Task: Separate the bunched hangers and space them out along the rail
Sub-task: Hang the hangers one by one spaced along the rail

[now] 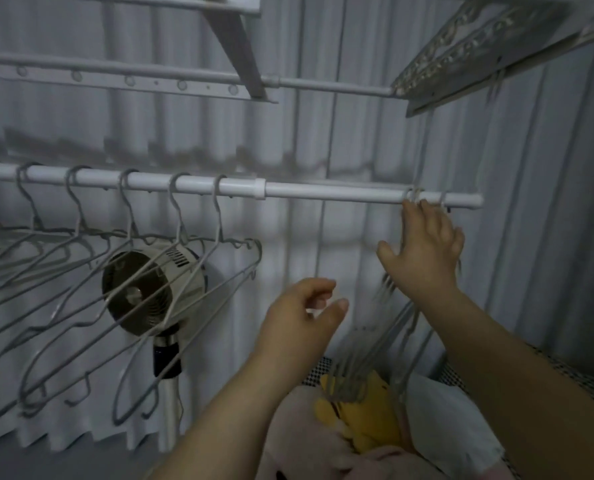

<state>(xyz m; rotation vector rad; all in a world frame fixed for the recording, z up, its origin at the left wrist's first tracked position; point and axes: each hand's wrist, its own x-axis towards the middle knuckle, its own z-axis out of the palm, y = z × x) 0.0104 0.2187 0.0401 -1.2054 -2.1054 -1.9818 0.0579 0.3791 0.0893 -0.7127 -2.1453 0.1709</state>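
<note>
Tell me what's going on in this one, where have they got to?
A person is sorting wire hangers on a white rail. The spaced hangers already hang apart along its left part. The bunched hangers still sit together near the right end. The right hand reaches up with its fingertips at their hooks; a grip isn't clear. The left hand hovers below the rail, loosely curled and empty.

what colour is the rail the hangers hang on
White; the rail shows best in the head view.
</note>
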